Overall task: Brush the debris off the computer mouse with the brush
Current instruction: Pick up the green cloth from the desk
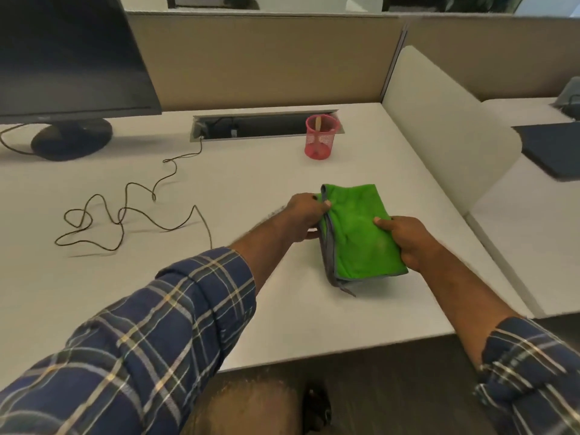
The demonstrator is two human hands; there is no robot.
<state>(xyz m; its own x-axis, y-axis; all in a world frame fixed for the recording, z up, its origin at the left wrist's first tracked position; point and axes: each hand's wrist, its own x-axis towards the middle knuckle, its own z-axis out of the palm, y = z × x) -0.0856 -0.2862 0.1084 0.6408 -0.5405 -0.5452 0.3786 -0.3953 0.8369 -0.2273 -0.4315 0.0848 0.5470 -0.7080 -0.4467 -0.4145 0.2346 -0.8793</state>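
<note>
Both hands, left and right, pinch the folded green cloth

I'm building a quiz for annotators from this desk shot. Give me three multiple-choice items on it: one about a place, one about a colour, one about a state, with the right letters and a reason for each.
1. Where does the pink mesh cup stand?
A. under the monitor
B. at the right end of the cable slot in the desk
C. on the cloth

2. What colour is the cloth?
A. green with a grey edge
B. plain white
C. red

3. How is the cloth held?
A. by neither hand
B. by the left hand only
C. by both hands

Answers:
1 B: the cup sits by the slot, far from the monitor.
2 A: the face is green and the hem grey.
3 C: the left hand pinches its far left corner and the right hand grips its right edge.
</note>
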